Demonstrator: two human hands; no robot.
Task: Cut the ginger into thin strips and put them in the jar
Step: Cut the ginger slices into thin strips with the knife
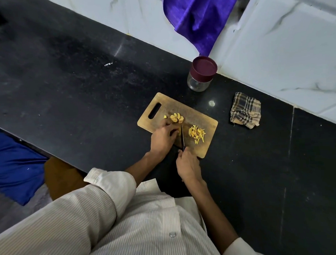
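Cutting step in progress, centre of frame. My left hand [164,136] is curling its fingers down onto the ginger slices [176,117] at the upper-middle of the cutting board [205,118], pinning them. My right hand [188,164] is wrapping round the knife [182,137] handle at the board's lower edge; blade is running up the frame just beside my left fingertips.

Finished strips [197,133] are sitting in a loose pile to the right of the blade, on the board, apart from the uncut slices. One small bit is lying alone near the board's handle slot.

Jar [201,73] is standing upright on the counter [65,83] above the board, lid on, looks empty; not yet opened.

Notes for doing it well, my judgement: keep fingertips tucked back from the edge, advance the blade in narrow steps for thin strips, stack slices flat so they aren't sliding. Checked cloth [245,110] is lying to the right of the board.
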